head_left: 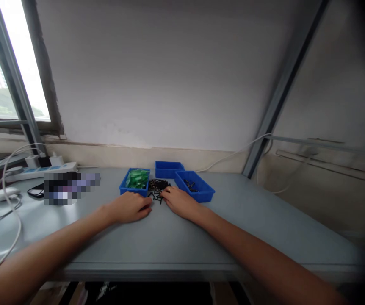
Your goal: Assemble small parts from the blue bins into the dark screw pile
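Note:
A heap of small black screws (158,184) lies on the grey table between two blue bins, a few strewn towards me. My right hand (179,200) reaches in from the right, its bent fingers at the near edge of the heap. Whatever is between those fingertips is hidden. Left of the loose screws, my left hand (133,206) rests low over the table with fingers curled and thumb close to them; I cannot make out what they hold. Just beyond it stands a blue bin (134,191) filled with green plastic packets (137,178).
A blue bin (205,195) with some dark screws stands at an angle on the right. Behind the heap is another blue bin (169,170). A power strip (44,171) with plugs and white cables lies far left, near a phone-like black-edged object (36,191).

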Motion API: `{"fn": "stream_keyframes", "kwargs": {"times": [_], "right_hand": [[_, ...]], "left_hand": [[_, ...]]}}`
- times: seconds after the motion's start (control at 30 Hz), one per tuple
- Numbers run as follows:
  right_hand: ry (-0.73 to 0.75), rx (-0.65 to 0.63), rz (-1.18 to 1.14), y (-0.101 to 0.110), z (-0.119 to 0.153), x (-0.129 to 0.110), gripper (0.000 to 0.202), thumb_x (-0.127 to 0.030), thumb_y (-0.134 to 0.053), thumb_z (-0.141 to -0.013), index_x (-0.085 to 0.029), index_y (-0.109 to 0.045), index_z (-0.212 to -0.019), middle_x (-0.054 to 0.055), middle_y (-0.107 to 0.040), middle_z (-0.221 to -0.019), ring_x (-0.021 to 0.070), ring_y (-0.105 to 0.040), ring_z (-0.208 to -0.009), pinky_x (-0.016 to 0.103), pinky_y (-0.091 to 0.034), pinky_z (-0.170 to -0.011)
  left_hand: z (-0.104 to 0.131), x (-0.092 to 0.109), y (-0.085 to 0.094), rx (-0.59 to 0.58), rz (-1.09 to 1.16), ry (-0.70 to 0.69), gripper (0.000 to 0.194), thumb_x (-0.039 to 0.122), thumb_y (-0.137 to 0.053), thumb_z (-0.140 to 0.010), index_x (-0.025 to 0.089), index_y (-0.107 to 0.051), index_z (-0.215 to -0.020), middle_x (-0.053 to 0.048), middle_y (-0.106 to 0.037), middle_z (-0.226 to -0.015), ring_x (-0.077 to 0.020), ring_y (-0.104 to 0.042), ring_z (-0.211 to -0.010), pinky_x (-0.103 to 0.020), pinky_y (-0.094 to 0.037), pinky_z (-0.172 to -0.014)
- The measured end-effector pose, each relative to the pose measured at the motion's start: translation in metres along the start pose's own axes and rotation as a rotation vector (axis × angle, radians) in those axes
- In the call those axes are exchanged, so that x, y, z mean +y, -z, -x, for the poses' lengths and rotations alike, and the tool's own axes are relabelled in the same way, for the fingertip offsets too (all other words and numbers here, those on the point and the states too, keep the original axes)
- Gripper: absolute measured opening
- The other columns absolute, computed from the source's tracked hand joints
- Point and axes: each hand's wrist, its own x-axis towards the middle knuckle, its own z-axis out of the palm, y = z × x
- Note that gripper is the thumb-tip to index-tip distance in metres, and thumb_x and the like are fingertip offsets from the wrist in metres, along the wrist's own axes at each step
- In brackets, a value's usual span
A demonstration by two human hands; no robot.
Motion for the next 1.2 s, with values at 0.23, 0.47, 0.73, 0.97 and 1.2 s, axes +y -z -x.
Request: {"fn": "stream_keyframes", "kwargs": {"times": [0.23,0.47,0.73,0.97,1.2], "right_hand": [[0.0,0.023,-0.023,-0.005,0.0,0.005,0.029,-0.002,-0.044,-0.095,-0.017,-0.068,-0.101,0.009,-0.066,-0.099,0.022,-0.06,-0.095,0.032,-0.05,-0.08],[-0.049,0.036,-0.112,-0.001,0.0,0.002,0.029,0.0,-0.043,-0.093,-0.016,-0.067,-0.099,0.01,-0.066,-0.1,0.0225,-0.061,-0.096,0.032,-0.05,-0.082],[-0.111,0.004,-0.206,0.008,-0.002,-0.002,0.029,0.003,-0.044,-0.091,-0.013,-0.065,-0.104,0.012,-0.067,-0.105,0.0222,-0.062,-0.1,0.031,-0.048,-0.088],[-0.116,0.056,-0.248,0.006,-0.002,-0.001,0.032,0.003,-0.042,-0.09,-0.015,-0.065,-0.102,0.01,-0.067,-0.101,0.0203,-0.062,-0.096,0.031,-0.048,-0.086],[-0.029,0.096,-0.188,0.005,-0.001,-0.004,0.024,-0.011,-0.049,-0.098,-0.015,-0.069,-0.11,0.014,-0.067,-0.112,0.0244,-0.061,-0.104,0.038,-0.049,-0.092]], "left_hand": [[0.001,0.0,0.0,-0.006,-0.006,-0.001,0.02,0.03,-0.049,-0.101,0.019,-0.062,-0.091,-0.007,-0.072,-0.083,-0.0248,-0.069,-0.076,-0.031,-0.046,-0.063],[0.0,-0.001,-0.002,0.015,0.005,-0.011,0.019,0.029,-0.048,-0.1,0.019,-0.06,-0.089,-0.007,-0.071,-0.081,-0.0248,-0.069,-0.074,-0.031,-0.045,-0.061],[0.001,-0.004,-0.004,0.047,0.038,-0.029,0.018,0.029,-0.049,-0.098,0.019,-0.058,-0.085,-0.007,-0.07,-0.079,-0.0249,-0.068,-0.072,-0.031,-0.045,-0.06],[0.001,-0.003,-0.004,0.059,0.039,-0.036,0.02,0.029,-0.048,-0.099,0.019,-0.058,-0.085,-0.007,-0.069,-0.078,-0.0244,-0.068,-0.071,-0.031,-0.046,-0.061],[0.001,-0.002,-0.002,0.028,0.009,-0.014,0.021,0.03,-0.048,-0.1,0.019,-0.061,-0.088,-0.007,-0.07,-0.08,-0.0241,-0.069,-0.074,-0.03,-0.046,-0.062]]}}
